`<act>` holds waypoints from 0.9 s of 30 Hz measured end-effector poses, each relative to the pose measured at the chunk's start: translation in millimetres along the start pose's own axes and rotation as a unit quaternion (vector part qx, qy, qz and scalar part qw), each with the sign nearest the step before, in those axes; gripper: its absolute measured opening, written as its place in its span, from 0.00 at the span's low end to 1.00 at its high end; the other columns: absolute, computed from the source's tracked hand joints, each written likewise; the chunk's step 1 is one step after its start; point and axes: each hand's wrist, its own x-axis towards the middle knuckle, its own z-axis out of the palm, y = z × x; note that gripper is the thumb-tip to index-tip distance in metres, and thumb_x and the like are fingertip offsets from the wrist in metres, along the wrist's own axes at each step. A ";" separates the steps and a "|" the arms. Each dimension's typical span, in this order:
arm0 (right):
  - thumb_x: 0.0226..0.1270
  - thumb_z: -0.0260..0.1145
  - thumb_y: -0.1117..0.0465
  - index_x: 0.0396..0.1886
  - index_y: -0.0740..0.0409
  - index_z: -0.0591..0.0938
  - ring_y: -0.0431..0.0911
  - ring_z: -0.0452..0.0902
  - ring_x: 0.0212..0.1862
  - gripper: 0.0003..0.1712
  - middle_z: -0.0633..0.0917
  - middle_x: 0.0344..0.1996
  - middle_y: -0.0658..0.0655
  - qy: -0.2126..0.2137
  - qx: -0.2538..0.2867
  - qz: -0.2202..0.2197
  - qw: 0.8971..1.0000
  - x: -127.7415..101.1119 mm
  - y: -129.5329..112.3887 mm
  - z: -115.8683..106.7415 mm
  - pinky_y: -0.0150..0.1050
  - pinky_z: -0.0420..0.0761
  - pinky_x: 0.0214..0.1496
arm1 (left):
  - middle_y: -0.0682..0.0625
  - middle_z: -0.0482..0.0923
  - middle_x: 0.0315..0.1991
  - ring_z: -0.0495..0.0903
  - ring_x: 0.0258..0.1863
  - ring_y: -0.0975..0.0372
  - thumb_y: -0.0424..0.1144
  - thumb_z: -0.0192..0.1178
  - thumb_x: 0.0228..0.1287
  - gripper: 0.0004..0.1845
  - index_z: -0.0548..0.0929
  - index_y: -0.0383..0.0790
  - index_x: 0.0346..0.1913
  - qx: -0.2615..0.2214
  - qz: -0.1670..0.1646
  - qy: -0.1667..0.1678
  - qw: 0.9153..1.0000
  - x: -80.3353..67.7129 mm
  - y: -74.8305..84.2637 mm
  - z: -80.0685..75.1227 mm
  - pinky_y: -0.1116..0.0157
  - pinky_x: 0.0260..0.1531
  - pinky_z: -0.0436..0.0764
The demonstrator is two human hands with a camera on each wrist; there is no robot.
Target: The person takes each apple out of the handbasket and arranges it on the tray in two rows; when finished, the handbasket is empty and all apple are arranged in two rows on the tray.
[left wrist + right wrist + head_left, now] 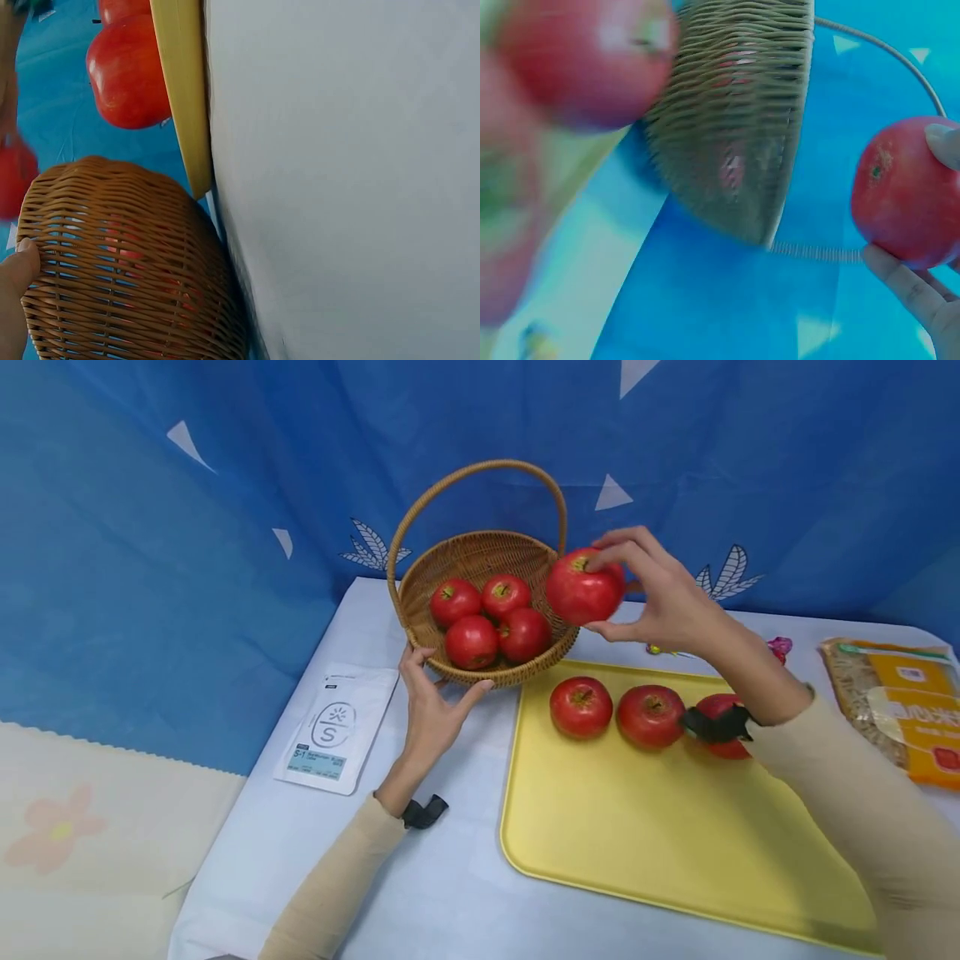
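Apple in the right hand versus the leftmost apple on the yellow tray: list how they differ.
The held apple is off the table beside the basket rim, pinched by the right hand; the tray apple rests untouched on the yellow tray. The held apple's stem end tilts sideways; the tray apple's faces up. Both are red.

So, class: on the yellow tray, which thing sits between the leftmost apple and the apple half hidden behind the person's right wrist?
Another red apple, the middle apple, sits between the leftmost apple and the half-hidden apple on the yellow tray, seen in the head view.
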 end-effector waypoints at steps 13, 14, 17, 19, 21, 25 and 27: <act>0.29 0.77 0.86 0.60 0.67 0.70 0.25 0.53 0.60 0.50 0.65 0.63 0.70 0.087 -0.090 0.272 0.954 -195.8 18.8 -62.6 0.06 0.60 0.42 | 0.42 0.36 0.77 0.47 0.76 0.50 0.52 0.73 0.54 0.45 0.54 0.40 0.62 -0.016 0.007 -0.002 1.000 1.1 -0.5 0.7 0.48 0.57 0.78; 0.30 0.77 0.86 0.60 0.68 0.69 0.31 0.55 0.62 0.49 0.65 0.63 0.71 0.088 -0.092 0.292 0.948 -207.7 21.6 -63.4 0.05 0.60 0.40 | 0.42 0.36 0.77 0.47 0.76 0.50 0.53 0.73 0.54 0.45 0.54 0.40 0.62 -0.015 0.007 -0.001 1.000 1.5 -0.5 0.7 0.48 0.57 0.78; 0.33 0.76 0.85 0.59 0.70 0.68 0.52 0.57 0.64 0.47 0.64 0.62 0.73 0.080 -0.110 0.345 0.929 -239.9 28.3 -63.0 0.04 0.56 0.34 | 0.42 0.36 0.77 0.48 0.75 0.51 0.53 0.73 0.54 0.45 0.53 0.40 0.62 -0.013 0.003 -0.004 1.000 1.6 0.2 0.5 0.48 0.57 0.77; 0.33 0.77 0.84 0.58 0.71 0.68 0.64 0.56 0.61 0.47 0.64 0.61 0.74 0.076 -0.121 0.362 0.921 -257.1 32.1 -59.6 0.04 0.54 0.33 | 0.43 0.36 0.77 0.49 0.75 0.52 0.54 0.73 0.54 0.45 0.53 0.41 0.63 -0.012 -0.002 -0.006 1.000 1.2 1.0 0.0 0.48 0.57 0.78; 0.31 0.78 0.84 0.58 0.70 0.68 0.64 0.56 0.60 0.48 0.64 0.60 0.74 0.073 -0.126 0.363 0.920 -270.4 35.7 -54.6 0.05 0.53 0.34 | 0.43 0.36 0.77 0.50 0.75 0.52 0.54 0.73 0.54 0.46 0.53 0.40 0.63 -0.013 -0.003 -0.006 1.000 1.0 1.5 -0.3 0.48 0.57 0.78; 0.28 0.78 0.86 0.58 0.68 0.68 0.52 0.57 0.64 0.50 0.65 0.60 0.73 0.076 -0.124 0.335 0.931 -286.3 39.7 -42.4 0.05 0.54 0.42 | 0.42 0.36 0.77 0.49 0.75 0.52 0.55 0.72 0.54 0.47 0.53 0.37 0.64 -0.011 -0.004 -0.003 1.000 0.8 2.0 -0.4 0.49 0.57 0.77; 0.26 0.78 0.86 0.58 0.69 0.66 0.50 0.56 0.66 0.52 0.64 0.61 0.73 0.077 -0.119 0.320 0.937 -289.3 39.8 -37.1 0.05 0.52 0.45 | 0.42 0.36 0.77 0.47 0.76 0.53 0.54 0.72 0.54 0.47 0.53 0.36 0.63 -0.010 -0.001 -0.003 1.000 1.0 2.3 -0.1 0.48 0.57 0.77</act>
